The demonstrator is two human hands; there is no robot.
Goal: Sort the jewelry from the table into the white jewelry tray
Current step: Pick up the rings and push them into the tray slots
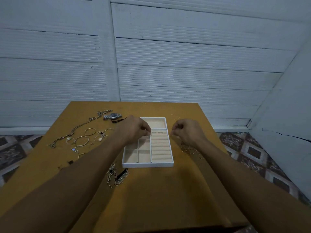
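The white jewelry tray (148, 164) with beige lining lies in the middle of the table. Two thin rings (157, 132) stand in the top slot of its ring rolls. My left hand (134, 129) hovers over the tray's left side, its fingertips pinched on a small ring at the left end of that slot. To the right of the tray, my right hand (185, 131) is curled, with thumb and finger pinched on what looks like a thin ring. A pile of several thin rings (190, 150) lies on the table under my right wrist.
On the yellow table (151, 199), left of the tray, lie a wristwatch (113, 116), a long chain (80, 126), two bangles (82, 140), earrings (101, 134) and small pieces. Chain bracelets (117, 176) lie at the tray's front left. A wall stands behind the table.
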